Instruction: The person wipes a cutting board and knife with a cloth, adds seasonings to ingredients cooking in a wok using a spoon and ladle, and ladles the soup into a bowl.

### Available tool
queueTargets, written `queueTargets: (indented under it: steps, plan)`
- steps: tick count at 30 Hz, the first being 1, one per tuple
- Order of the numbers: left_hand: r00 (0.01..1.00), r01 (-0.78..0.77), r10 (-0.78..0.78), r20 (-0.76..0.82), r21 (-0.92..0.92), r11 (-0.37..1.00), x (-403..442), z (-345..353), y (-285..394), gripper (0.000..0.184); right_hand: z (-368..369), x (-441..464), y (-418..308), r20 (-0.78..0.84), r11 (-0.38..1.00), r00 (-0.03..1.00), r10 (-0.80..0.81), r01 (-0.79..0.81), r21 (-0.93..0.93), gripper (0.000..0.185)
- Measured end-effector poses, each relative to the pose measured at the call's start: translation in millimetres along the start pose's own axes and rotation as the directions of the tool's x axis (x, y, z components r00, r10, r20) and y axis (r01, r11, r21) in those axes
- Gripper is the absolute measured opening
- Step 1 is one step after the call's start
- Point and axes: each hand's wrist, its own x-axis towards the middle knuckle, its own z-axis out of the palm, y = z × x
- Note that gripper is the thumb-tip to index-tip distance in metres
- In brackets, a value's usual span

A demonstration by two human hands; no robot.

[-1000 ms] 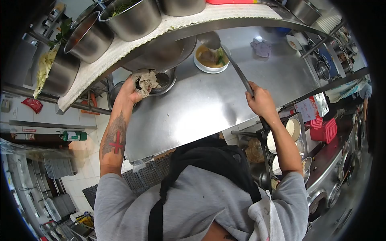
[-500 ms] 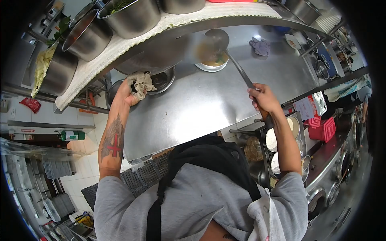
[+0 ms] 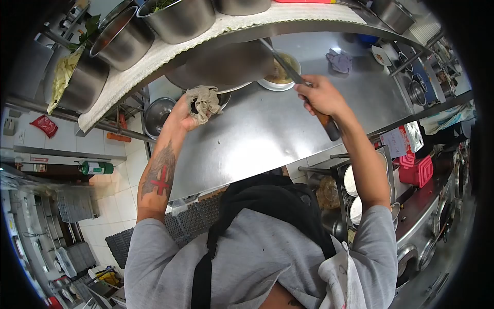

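My left hand point(image 3: 181, 114) is closed on a bunched beige cloth point(image 3: 205, 103) at the near-left rim of a large dark wok point(image 3: 221, 67). The wok is tilted, its right edge beside and partly over a white bowl point(image 3: 277, 86) of yellowish-brown soup point(image 3: 282, 72). In my right hand point(image 3: 320, 97) is a long ladle point(image 3: 286, 67), gripped near its wooden handle end. Its shaft passes over the bowl toward the wok; the ladle's head is hidden behind the shelf edge or wok.
Steel pots point(image 3: 177, 20) of ingredients line the cloth-covered shelf point(image 3: 154, 67) above the steel counter point(image 3: 247, 139). Metal bowls point(image 3: 158, 116) sit at the left. A purple rag point(image 3: 339, 61) and a small plate point(image 3: 381, 55) lie at the right. White-filled containers point(image 3: 355, 208) stand below.
My left hand and the wok have shifted right, toward the bowl. My right hand has moved up and left, carrying the ladle's head from above the bowl to out of sight.
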Motion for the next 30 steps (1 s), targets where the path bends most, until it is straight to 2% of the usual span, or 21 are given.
queueTargets:
  steps: [1, 2, 3, 4, 5, 7, 8, 10, 14, 16, 17, 19, 23, 25, 30]
  plan:
    - [1.0, 0.017, -0.017, 0.018, -0.024, 1.0, -0.7, 3.4, -2.5, 0.022, 7.3, 5.9, 17.5, 0.003, 1.0, 1.0, 0.0, 0.0, 0.0, 0.027]
    - [1.0, 0.015, -0.015, 0.015, -0.026, 1.0, -1.9, 6.5, -5.6, 0.022, 15.2, 13.3, 38.0, -0.124, 0.878, 0.949, -0.289, 0.211, -0.429, 0.031]
    - [0.999, 0.032, -0.029, 0.046, -0.067, 0.997, -1.7, 9.4, -6.9, 0.021, 19.1, 18.9, 45.6, -0.104, 0.543, 0.807, -0.581, 0.29, -0.788, 0.036]
    - [0.996, 0.049, -0.041, 0.078, -0.107, 0.993, -1.9, 12.8, -7.8, 0.02, 28.6, 5.2, 40.8, -0.148, 0.587, 0.832, -0.535, 0.24, -0.773, 0.045]
    - [0.997, 0.043, -0.035, 0.075, -0.113, 0.993, -1.5, 16.2, -9.5, 0.02, 27.5, -7.2, 37.9, -0.14, 0.582, 0.831, -0.538, 0.247, -0.775, 0.045]
    - [0.999, 0.028, -0.029, -0.02, -0.055, 0.998, 0.4, 20.5, -10.8, 0.02, 15.2, -28.0, 31.1, -0.162, 0.674, 0.868, -0.469, 0.233, -0.701, 0.043]
    - [0.998, 0.04, -0.04, 0.042, -0.007, 0.999, 1.2, 18.6, -9.4, 0.021, 10.5, -37.5, 25.5, -0.158, 0.676, 0.87, -0.467, 0.236, -0.698, 0.043]
    - [0.999, 0.042, -0.042, 0.008, 0.002, 0.999, -3.4, 26.0, -8.1, 0.021, -0.2, -49.3, 15.5, -0.142, 0.726, 0.923, -0.358, 0.18, -0.664, 0.043]
    - [1.0, 0.018, -0.017, -0.02, 0.044, 0.999, 0.2, 30.2, -7.3, 0.02, -6.8, -48.8, 11.6, -0.074, 0.697, 0.936, -0.344, 0.202, -0.688, 0.042]
    - [1.0, 0.027, -0.026, -0.016, 0.051, 0.998, 4.7, 28.2, -6.0, 0.021, 0.9, -58.2, -9.8, -0.071, 0.864, 0.997, 0.003, -0.038, -0.502, 0.042]
    - [0.999, 0.034, -0.033, -0.009, 0.059, 0.998, 7.0, 27.3, -4.9, 0.021, 2.6, -57.5, -6.0, -0.068, 0.865, 0.998, 0.002, -0.036, -0.501, 0.042]
    - [0.999, 0.034, -0.032, -0.018, 0.062, 0.997, 9.1, 27.2, -3.0, 0.022, 7.4, -55.0, 2.6, -0.014, 0.938, 0.998, 0.054, -0.055, -0.343, 0.042]
    - [0.998, 0.064, -0.064, -0.013, 0.029, 0.998, 10.1, 25.2, 1.4, 0.025, 15.2, -66.4, -0.9, 0.061, 0.953, 0.996, 0.064, -0.043, -0.301, 0.043]
    - [0.998, 0.063, -0.063, -0.026, 0.034, 0.997, 11.2, 25.1, 2.0, 0.025, 21.0, -71.9, -0.4, 0.065, 0.9, 0.995, -0.072, 0.093, -0.425, 0.043]
    - [0.995, 0.1, -0.099, -0.018, 0.033, 0.994, 11.4, 23.5, 3.2, 0.025, 34.7, -83.1, -3.5, 0.084, 0.877, 0.977, -0.194, 0.211, -0.432, 0.043]
